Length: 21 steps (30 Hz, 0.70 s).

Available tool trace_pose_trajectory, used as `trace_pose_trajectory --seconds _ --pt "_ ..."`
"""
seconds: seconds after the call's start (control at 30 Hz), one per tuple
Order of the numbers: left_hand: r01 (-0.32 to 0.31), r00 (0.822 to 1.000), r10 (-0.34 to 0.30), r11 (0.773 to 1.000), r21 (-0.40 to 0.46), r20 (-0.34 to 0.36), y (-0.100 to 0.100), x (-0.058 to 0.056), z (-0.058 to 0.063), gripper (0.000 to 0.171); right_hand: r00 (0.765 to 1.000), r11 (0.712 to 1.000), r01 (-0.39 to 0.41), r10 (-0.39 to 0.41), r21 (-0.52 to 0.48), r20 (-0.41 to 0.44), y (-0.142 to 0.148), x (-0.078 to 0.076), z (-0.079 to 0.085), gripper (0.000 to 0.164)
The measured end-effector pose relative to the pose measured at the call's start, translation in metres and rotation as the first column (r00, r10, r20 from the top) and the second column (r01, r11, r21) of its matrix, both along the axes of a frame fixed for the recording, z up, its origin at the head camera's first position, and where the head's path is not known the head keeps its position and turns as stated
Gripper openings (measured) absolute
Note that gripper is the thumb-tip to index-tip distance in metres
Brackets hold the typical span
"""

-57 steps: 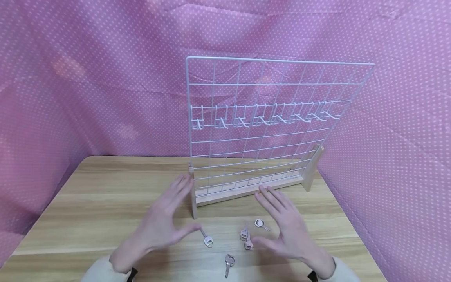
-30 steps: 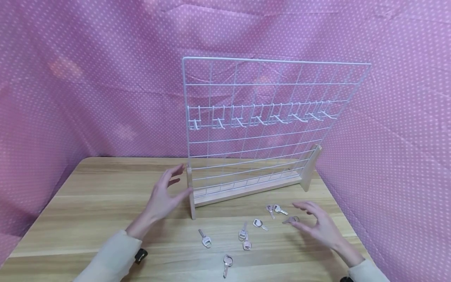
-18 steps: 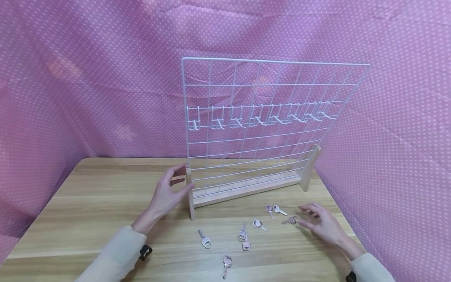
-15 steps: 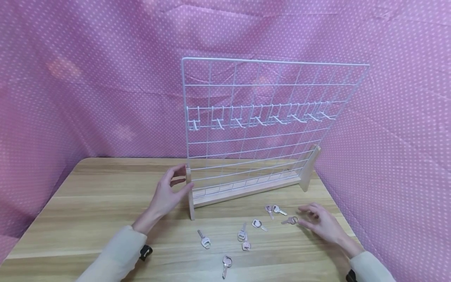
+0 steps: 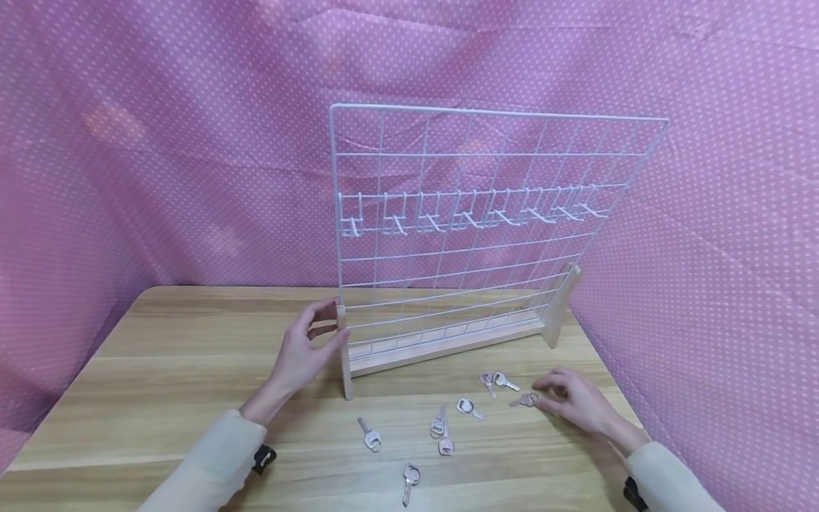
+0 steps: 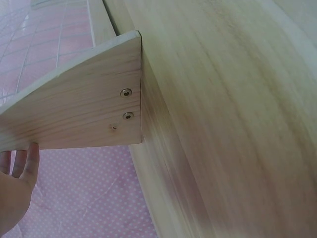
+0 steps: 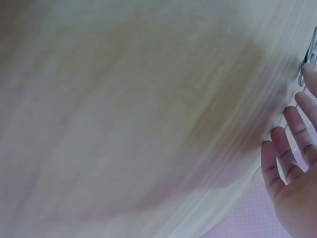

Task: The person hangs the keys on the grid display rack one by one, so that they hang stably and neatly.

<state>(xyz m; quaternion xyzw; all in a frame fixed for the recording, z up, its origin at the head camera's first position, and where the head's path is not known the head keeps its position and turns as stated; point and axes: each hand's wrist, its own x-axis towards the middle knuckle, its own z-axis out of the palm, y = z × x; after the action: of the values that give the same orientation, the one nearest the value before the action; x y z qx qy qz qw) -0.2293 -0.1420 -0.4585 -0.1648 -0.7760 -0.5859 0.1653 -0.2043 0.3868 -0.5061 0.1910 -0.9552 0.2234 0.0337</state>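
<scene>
A white wire grid rack [image 5: 499,111] stands on a wooden base at the back right. My left hand [image 5: 299,355] holds its left wooden side piece [image 5: 347,373], thumb in front and fingers behind. In the left wrist view, fingertips are at the edge of that side piece [image 6: 89,109], which has two bolts. My right hand [image 5: 579,404] is low over the table at the right, thumb at the ring of a silver key [image 5: 525,400] and index finger apart from it. The right wrist view shows the key [image 7: 312,52] at its edge by the thumb; the other fingers are loosely bent.
Several more silver keys with rings lie before the rack, among them a far pair [image 5: 504,382], a middle one [image 5: 463,406], a left one [image 5: 372,440] and a front one [image 5: 411,474]. A row of white hooks [image 5: 470,219] crosses the grid. Pink dotted cloth [image 5: 211,142] surrounds the wooden table [image 5: 160,398].
My left hand went from above the table to the rack's side piece and grips it. The right hand moved right, off the middle keys, and its thumb came to the far-right key's ring.
</scene>
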Motion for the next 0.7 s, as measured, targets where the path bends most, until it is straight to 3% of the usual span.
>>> trace_pose_trajectory --seconds 0.33,0.7 --pt "0.000 1.000 0.000 1.000 0.001 0.013 -0.0003 -0.0001 0.0021 0.060 0.998 0.998 -0.037 0.039 -0.042 0.054 -0.0059 -0.0055 -0.0009 0.015" --pt "-0.004 1.000 0.004 1.000 -0.003 0.012 0.0000 -0.0005 0.0019 0.060 0.991 0.983 0.011 0.013 -0.185 0.130 -0.0022 -0.0050 -0.0023 0.006"
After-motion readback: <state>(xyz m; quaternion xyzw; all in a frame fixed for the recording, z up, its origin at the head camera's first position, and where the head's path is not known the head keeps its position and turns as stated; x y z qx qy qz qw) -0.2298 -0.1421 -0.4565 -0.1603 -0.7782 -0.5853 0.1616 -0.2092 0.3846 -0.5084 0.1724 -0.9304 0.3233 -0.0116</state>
